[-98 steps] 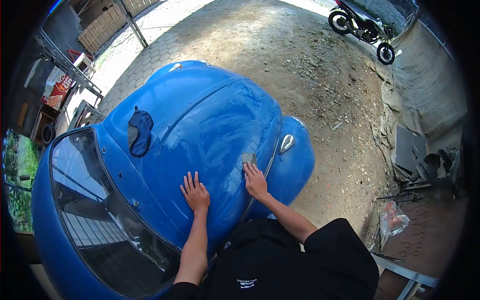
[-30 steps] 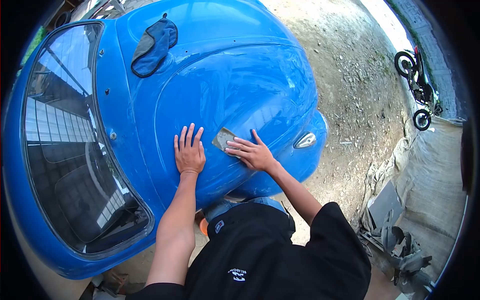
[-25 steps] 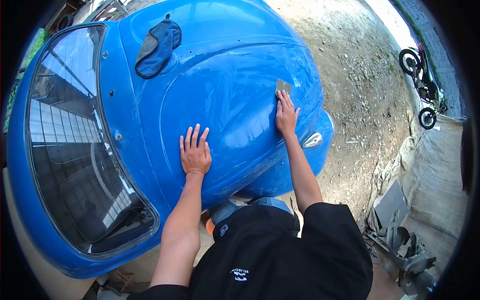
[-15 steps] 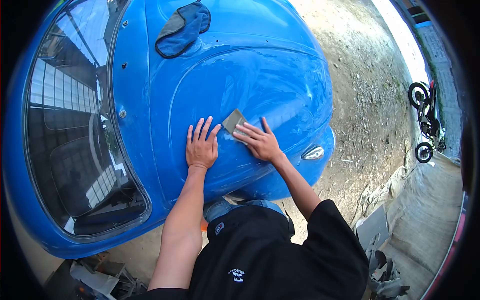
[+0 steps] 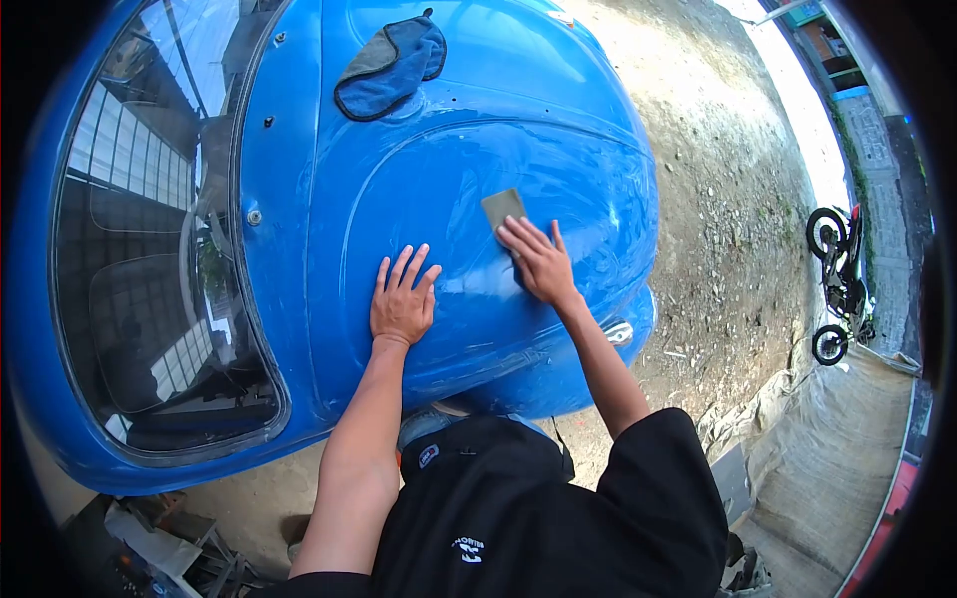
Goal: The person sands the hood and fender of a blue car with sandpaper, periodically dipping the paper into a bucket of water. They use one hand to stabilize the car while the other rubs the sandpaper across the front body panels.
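A small grey square sanding sheet [image 5: 503,209] is pressed flat on the shiny blue car hood [image 5: 469,149] by the straight fingertips of the right hand [image 5: 541,264]. The left hand [image 5: 402,302] is laid flat beside it, fingers spread. A blue and grey cloth [image 5: 391,65] is left higher up.

Bare blue panel [image 5: 469,120] open ahead of sanding pad [image 5: 502,208]; folded cloth [image 5: 389,65] blocks far edge; left hand [image 5: 402,299] flat alongside.

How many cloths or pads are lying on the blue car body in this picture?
2. A blue-grey cloth lies near the windscreen; a grey sanding pad sits under the right hand fingertips. Others may be hidden.
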### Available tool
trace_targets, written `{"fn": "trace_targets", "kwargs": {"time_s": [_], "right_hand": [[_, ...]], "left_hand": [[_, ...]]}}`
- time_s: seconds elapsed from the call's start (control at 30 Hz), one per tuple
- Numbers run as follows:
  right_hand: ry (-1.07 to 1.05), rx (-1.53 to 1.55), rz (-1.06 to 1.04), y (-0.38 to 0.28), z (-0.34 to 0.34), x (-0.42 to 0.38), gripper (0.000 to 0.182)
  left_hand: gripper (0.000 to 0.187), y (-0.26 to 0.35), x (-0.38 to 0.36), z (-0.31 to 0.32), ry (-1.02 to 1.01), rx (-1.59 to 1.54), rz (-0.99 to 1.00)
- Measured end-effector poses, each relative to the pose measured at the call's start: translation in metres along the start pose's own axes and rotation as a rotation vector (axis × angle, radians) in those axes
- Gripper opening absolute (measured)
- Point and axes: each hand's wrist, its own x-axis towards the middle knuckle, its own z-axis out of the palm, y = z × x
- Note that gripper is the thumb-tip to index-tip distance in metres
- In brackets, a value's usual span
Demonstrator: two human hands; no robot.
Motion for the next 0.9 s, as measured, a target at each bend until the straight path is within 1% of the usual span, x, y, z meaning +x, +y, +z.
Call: {"fn": "trace_targets", "kwargs": {"time_s": [0.03,0.07,0.13,0.2,0.23,0.27,0.33,0.37,0.43,0.47,0.53,0.57,0.67,0.73,0.8,0.87,0.9], "right_hand": [[0.171,-0.008,0.367,0.027,0.006,0.008,0.047],[0.271,0.063,0.765,0.056,0.012,0.012,0.045],[0.429,0.157,1.143,0.093,0.031,0.015,0.046],[0.393,0.016,0.974,0.054,0.037,0.033,0.046],[0.342,0.061,0.713,0.025,0.031,0.035,0.046],[0.228,0.092,0.368,-0.005,0.025,0.03,0.047],[-0.166,0.18,-0.153,-0.049,-0.003,0.011,0.048],[-0.161,0.129,-0.175,-0.041,-0.006,0.012,0.048],[-0.15,0.024,-0.227,0.001,-0.014,0.022,0.047],[0.032,0.074,0.055,0.022,-0.006,0.031,0.045],[0.262,0.104,0.66,0.071,0.009,0.049,0.043],[0.37,0.175,0.894,0.089,0.025,0.058,0.044],[0.376,0.088,0.673,0.032,0.035,0.09,0.044],[0.16,0.222,0.126,-0.034,0.022,0.086,0.044],[-0.098,0.195,-0.325,-0.065,0.016,0.072,0.045],[-0.066,0.031,-0.389,-0.034,0.004,0.086,0.045],[0.077,0.067,-0.137,-0.01,0.01,0.097,0.045]], "left_hand": [[0.032,0.0,-0.005,0.0,-0.009,0.0,-0.001],[0.032,0.001,-0.007,0.001,-0.011,0.008,-0.001],[0.032,-0.001,-0.005,0.0,-0.011,0.024,0.011],[0.032,-0.002,-0.006,-0.001,-0.017,0.025,0.012],[0.032,0.0,-0.005,0.001,-0.014,0.02,0.004],[0.032,0.001,-0.005,0.002,-0.01,0.026,0.006],[0.032,0.0,-0.005,0.0,-0.004,0.049,0.017],[0.032,-0.001,-0.005,0.002,0.002,0.033,0.012],[0.033,0.001,-0.004,0.001,-0.004,0.021,0.007],[0.033,0.0,-0.004,0.001,-0.009,0.017,0.001],[0.032,0.0,-0.006,0.001,0.002,0.009,0.008],[0.032,-0.001,-0.005,0.002,0.013,0.006,0.01],[0.032,0.0,-0.005,0.001,-0.001,0.006,0.004],[0.033,0.0,-0.004,0.002,0.009,0.025,0.014],[0.033,-0.002,-0.003,0.003,0.009,0.031,0.014],[0.034,-0.002,-0.005,0.004,-0.003,0.019,0.004],[0.034,-0.001,-0.005,0.003,-0.008,0.014,-0.003]]}}
